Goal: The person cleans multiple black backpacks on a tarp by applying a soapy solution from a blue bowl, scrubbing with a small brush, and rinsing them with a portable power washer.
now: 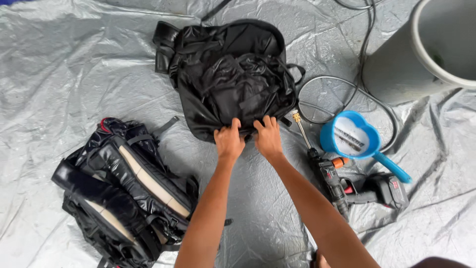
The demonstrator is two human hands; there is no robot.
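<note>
A wet black backpack (230, 74) lies flat on a grey plastic sheet (59, 74), straps toward the far side. My left hand (229, 140) and my right hand (268, 136) sit side by side on its near bottom edge, fingers curled over the fabric and gripping it. A second black backpack (121, 191) with tan padding on its straps lies to the left of my left arm, apart from both hands.
A spray gun with a brass nozzle and battery pack (342, 186) lies right of my right arm. A blue heart-shaped water dipper (354, 141) sits beside it. A black hose (347, 84) loops toward a large grey bucket (421, 54) at the top right.
</note>
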